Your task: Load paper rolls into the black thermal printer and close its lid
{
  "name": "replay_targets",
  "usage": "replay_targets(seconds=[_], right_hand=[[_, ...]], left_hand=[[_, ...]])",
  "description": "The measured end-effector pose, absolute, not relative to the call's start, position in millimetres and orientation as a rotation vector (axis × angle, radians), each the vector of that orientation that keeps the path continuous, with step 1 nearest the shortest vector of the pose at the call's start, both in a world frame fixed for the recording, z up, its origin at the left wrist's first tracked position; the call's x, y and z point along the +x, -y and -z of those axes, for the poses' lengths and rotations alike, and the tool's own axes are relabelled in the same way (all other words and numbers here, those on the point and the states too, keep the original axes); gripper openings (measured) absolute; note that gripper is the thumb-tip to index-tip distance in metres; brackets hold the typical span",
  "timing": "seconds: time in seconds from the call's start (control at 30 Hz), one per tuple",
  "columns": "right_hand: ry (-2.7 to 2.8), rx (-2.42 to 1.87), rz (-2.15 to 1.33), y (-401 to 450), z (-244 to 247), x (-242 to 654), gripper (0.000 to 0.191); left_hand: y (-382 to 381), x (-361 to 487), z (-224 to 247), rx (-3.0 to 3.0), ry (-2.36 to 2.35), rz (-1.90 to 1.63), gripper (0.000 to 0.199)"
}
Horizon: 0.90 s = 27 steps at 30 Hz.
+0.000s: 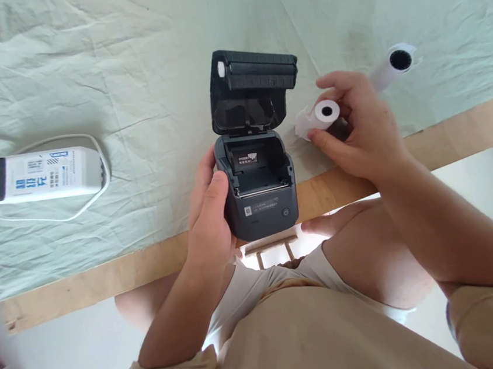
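Note:
A small dark grey printer (264, 215) with its lid (250, 111) raised is at the middle of the view, near the table's front edge. Its paper compartment shows a label and no roll inside. My left hand (211, 211) grips the printer's left side, thumb on the casing. To the right, my right hand (357, 126) holds a small white paper roll (322, 116) between thumb and fingers, its black core facing me and a loose paper end at its left. The roll is apart from the printer.
Another white roll (387, 73) with a dark core lies beyond my right hand. At the left, a white power strip (51, 174) with its cable looped around it rests on the pale green cloth (136, 61). The wooden table edge (94, 285) runs across the front.

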State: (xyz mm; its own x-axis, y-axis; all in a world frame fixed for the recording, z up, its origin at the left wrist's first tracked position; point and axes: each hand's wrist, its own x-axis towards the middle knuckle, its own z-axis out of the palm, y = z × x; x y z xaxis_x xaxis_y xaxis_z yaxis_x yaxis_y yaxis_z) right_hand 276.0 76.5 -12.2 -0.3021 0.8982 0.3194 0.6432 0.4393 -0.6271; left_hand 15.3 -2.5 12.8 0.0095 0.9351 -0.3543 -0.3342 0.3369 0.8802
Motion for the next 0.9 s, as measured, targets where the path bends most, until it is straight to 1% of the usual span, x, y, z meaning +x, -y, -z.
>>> replay_targets(seconds=[0.07,0.17,0.2,0.3,0.33,0.4,0.5,0.6,0.7,0.77,0.9], right_hand=[[2.052,-1.274,-0.506,-77.0,13.3,275.6,0.055],[2.093,-1.241,-0.36,-78.3,14.7,275.8,0.048],[2.087,-1.241,-0.338,-78.5,15.1,276.1,0.05],[2.012,-1.283,-0.482,-77.8,15.4,277.2,0.065],[2.001,-1.288,-0.534,-77.3,15.2,277.5,0.066],[2.04,-1.269,-0.56,-77.0,14.8,277.6,0.061],[2.13,-1.222,-0.452,-79.9,15.6,277.9,0.053],[2.09,-1.195,-0.31,-82.7,13.6,278.2,0.058],[1.944,-1.102,-0.308,-75.7,-1.0,271.7,0.066],[1.878,-1.032,-0.379,-65.2,-16.2,259.7,0.062],[2.01,-0.934,-0.413,-49.2,-34.3,225.4,0.037]], left_hand=[[2.1,15.8,-14.5,0.623,-1.176,-1.144,0.055],[1.5,16.9,-16.2,0.602,-1.173,-1.152,0.055],[1.3,17.3,-16.6,0.602,-1.164,-1.152,0.055],[0.9,18.6,-16.2,0.611,-1.158,-1.158,0.055],[0.7,18.9,-15.3,0.62,-1.163,-1.161,0.055],[0.2,19.2,-11.8,0.643,-1.178,-1.177,0.053],[-0.6,18.3,-5.3,0.679,-1.167,-1.235,0.049],[-0.6,17.0,-3.5,0.688,-1.151,-1.239,0.047],[0.0,17.2,-6.9,0.709,-1.186,-1.189,0.054],[0.1,18.2,-8.6,0.73,-1.19,-1.189,0.056],[-0.6,18.4,-6.4,0.759,-1.176,-1.221,0.054]])
